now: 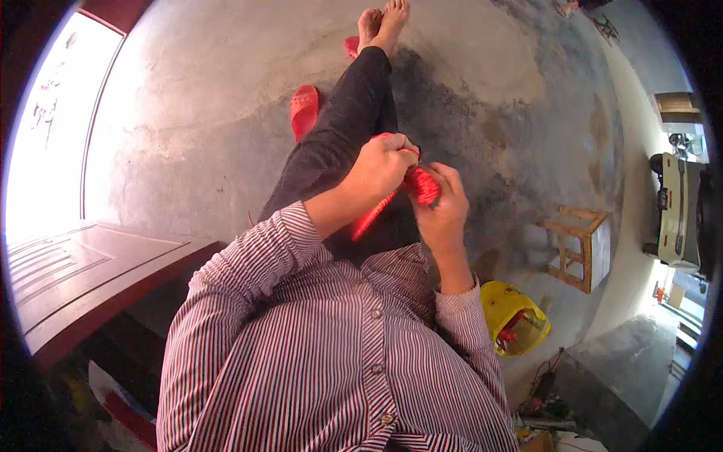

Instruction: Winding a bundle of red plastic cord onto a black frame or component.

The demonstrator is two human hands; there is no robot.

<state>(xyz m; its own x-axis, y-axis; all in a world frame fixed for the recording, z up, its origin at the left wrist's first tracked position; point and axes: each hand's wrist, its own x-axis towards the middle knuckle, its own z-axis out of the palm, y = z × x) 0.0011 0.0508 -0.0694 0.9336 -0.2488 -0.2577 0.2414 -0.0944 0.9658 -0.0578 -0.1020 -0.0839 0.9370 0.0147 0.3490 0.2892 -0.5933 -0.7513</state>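
Above the right edge of the lap (393,230), the red cord (423,187) is in both hands: left hand (384,163) clenched on it, right hand (444,207) curled around its bundled part. Even tension appears advisable. The yellow container (514,316) may limit right-elbow room; floor (501,200) extends from the lap's right edge to the stool (576,248)
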